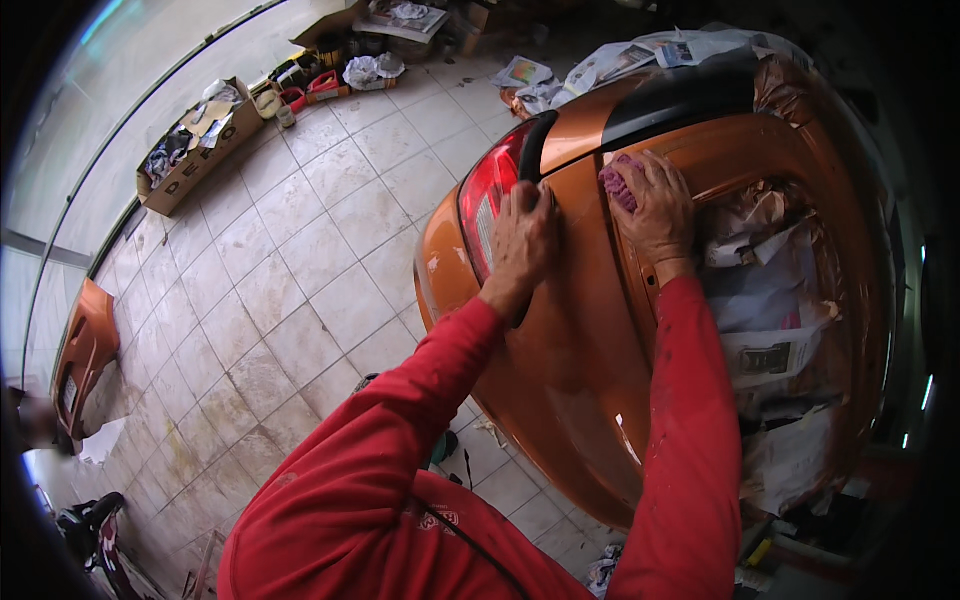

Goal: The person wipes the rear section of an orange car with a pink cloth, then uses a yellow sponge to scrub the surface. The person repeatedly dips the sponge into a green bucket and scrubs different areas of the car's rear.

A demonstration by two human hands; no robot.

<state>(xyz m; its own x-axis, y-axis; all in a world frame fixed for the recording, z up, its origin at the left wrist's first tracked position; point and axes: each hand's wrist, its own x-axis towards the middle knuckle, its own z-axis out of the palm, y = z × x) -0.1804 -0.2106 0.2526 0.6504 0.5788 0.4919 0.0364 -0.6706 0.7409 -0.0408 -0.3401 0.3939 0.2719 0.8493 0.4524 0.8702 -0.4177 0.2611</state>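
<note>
An orange car body [575, 350] stands before me, with a red tail light [490, 195] at its left corner. Beside the light runs a thick black curved strip [537, 150]. My left hand [522, 240] is closed over the lower part of this strip, its fingers curled; whether the strip is loose or fixed I cannot tell. Under my right hand [657, 215] is a crumpled purple cloth [622, 183], pressed on the orange panel by the edge of the rear opening. Part of the cloth is hidden by the fingers.
Paper and plastic sheeting [770, 340] covers the car's opening, and more sheeting [640, 60] lies over its far side. A cardboard box [200, 145] of rags stands on the tiled floor [290, 270] along the left wall. An orange car part [85, 355] leans at far left.
</note>
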